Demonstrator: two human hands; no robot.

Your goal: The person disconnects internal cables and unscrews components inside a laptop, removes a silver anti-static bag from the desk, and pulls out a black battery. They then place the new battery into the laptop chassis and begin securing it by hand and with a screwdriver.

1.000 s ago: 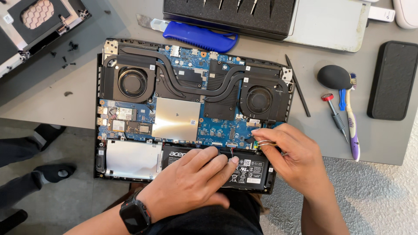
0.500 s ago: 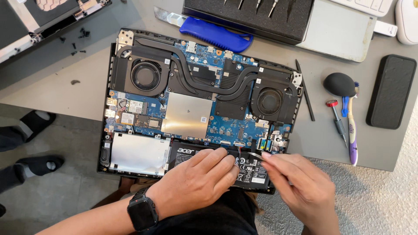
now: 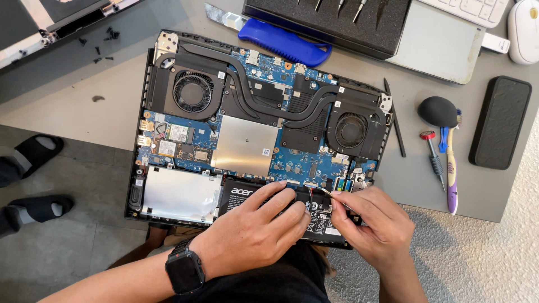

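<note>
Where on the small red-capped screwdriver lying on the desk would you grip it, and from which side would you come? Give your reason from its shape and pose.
Grip the red-capped screwdriver by its ridged handle just below the red cap, coming from above with finger and thumb across it. It lies flat, tip pointing toward the desk's near edge. The left side looks free; the purple-handled tool lies close on its right.

Tools and bits scattered across the grey desk

A blue-handled utility knife (image 3: 283, 40) lies beside a black tool case (image 3: 331, 19). To the right sit a black air blower (image 3: 438, 111), a small red-capped screwdriver (image 3: 433, 157), a purple toothbrush (image 3: 452, 177), a black rectangular pad (image 3: 500, 122), a white mouse (image 3: 523, 29), and loose black screws (image 3: 104, 42).
</note>
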